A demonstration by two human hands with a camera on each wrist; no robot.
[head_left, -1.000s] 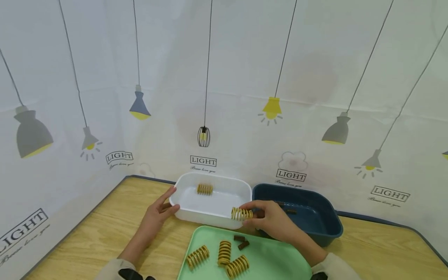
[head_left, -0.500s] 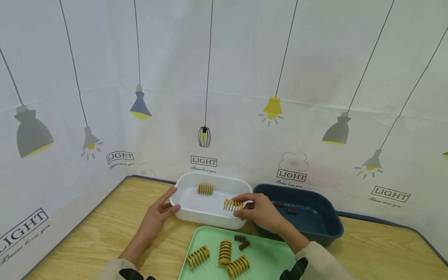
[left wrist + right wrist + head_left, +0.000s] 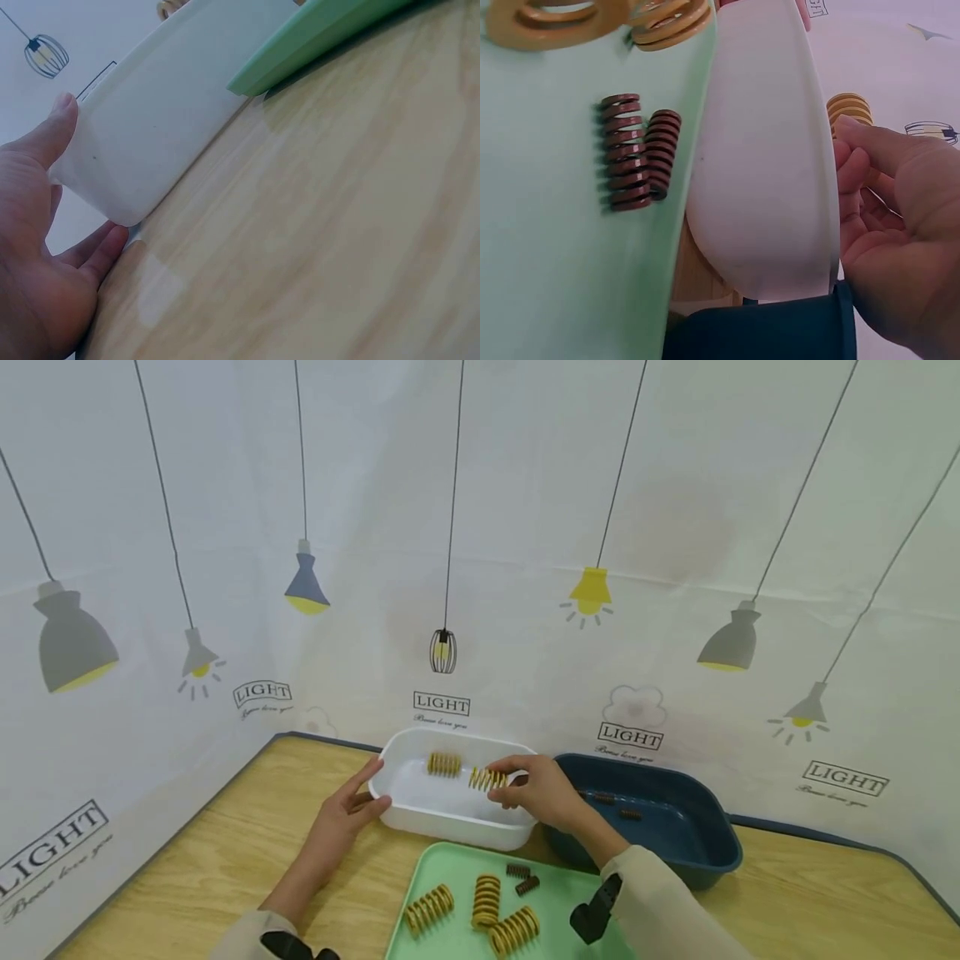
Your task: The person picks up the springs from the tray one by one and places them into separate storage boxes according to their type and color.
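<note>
My right hand [image 3: 543,789] pinches a yellow coil spring [image 3: 487,779] between thumb and fingers, low over the right half of the white plastic bin [image 3: 457,820]. Another yellow spring [image 3: 444,765] lies in that bin, just left of the held one. At the bin's left end, my left hand [image 3: 339,814] holds it with the thumb and fingers spread around the corner. In the left wrist view the left thumb [image 3: 56,131] lies at the rim and other fingertips touch low on the wall. The right wrist view shows the held spring [image 3: 849,109] partly hidden behind the hand.
A green tray [image 3: 442,868] in front carries several yellow springs [image 3: 486,900] and two small dark brown springs [image 3: 626,154]. Right of the white bin stands a dark blue bin [image 3: 701,827] with small brown springs [image 3: 630,814] inside. A printed curtain [image 3: 525,652] rises behind the wooden table [image 3: 247,827].
My right hand has carried the yellow spring from over the white bin's near right rim leftward and farther into the bin. The left hand has stayed on the bin's left end.
</note>
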